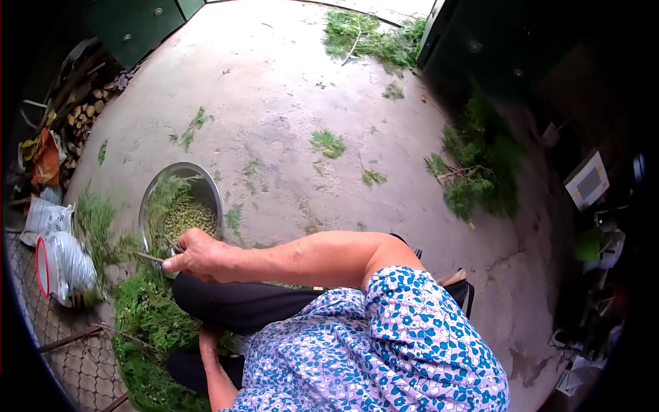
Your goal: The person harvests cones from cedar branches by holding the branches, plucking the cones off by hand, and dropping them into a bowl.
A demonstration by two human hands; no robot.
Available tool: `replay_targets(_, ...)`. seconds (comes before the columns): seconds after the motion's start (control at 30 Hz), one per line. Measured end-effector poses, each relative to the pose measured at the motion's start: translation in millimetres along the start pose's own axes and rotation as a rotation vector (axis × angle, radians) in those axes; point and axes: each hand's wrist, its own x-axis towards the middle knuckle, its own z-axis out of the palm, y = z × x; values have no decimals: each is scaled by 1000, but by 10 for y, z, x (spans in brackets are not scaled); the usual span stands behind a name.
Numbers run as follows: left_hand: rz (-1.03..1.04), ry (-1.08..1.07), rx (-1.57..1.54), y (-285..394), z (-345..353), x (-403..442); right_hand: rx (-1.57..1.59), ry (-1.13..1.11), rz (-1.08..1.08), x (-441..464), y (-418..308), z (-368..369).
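My right hand (199, 255) is closed round the cut stems of a green branch (96, 218), whose feathery sprays spread out to the left, partly blurred. Just beyond the hand stands a metal bowl (216, 189) with many small green pieces (190, 216) in it; a green spray hangs over its left side. Low in the view, my left hand (208, 338) is mostly hidden beside my dark-clad legs, next to a pile of green branches (147, 309). Its fingers do not show.
Loose green sprigs (328, 143) lie scattered on the concrete floor (274, 89). Larger branches lie at the right (473, 165) and by the doorway (374, 38). Stacked firewood (82, 120), white bags (47, 220) and a red-rimmed item (42, 266) are on the left.
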Motion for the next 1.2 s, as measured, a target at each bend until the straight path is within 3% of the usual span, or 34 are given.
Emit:
replay_targets(0.07,-18,-8,-9,-60,60,-37,34,-54,68,13,34,-3)
replay_targets(0.2,4,0,-97,-73,192,-117,89,70,173,103,-103,-305)
replay_targets(0.27,-142,-10,-236,286,196,-252,74,272,50,124,-372,-634)
replay_targets(0.33,-104,-2,-201,586,162,-382,72,524,-180,162,-764,-1188)
replay_targets(0.4,-63,8,-165,803,98,-464,-7,692,-628,176,-1223,-1963)
replay_targets(0.43,-63,-16,-140,872,62,-517,-228,787,-822,100,-1503,-2340)
replay_targets(0.47,-63,-40,-115,896,47,-542,-158,832,-859,-48,-1747,-2539)
replay_targets(0.5,-64,-33,-120,766,52,-521,-366,1251,-561,-130,-1898,-2883)
replay_targets(0.53,25,-30,0,547,75,-470,-480,1448,-476,-228,-1970,-2992)
replay_targets(0.57,70,-26,51,552,92,-452,-784,1597,-482,-222,-1916,-3237)
replay_targets(0.6,116,-18,103,566,107,-436,-848,1639,-543,-217,-1817,-3191)
replay_targets(0.67,-377,-14,-151,1046,13,-587,-850,1569,-508,22,-1437,-3528)
replay_targets(0.87,-196,114,-451,878,-153,-750,-633,1063,-550,979,263,-2742)
replay_targets(0.9,-196,135,-462,898,-215,-794,-607,960,-466,1034,394,-2432)
replay_targets(0.97,-190,205,-580,941,-314,-906,-544,825,-403,1182,547,-1793)
replay_targets(1.0,-203,208,-592,860,-371,-941,-366,739,-370,1202,540,-1410)
replay_targets(1.07,-225,276,-702,867,-464,-1050,-378,605,-336,1235,469,-741)
replay_targets(1.2,-157,453,-880,786,-693,-1307,-289,265,-462,1479,525,225)
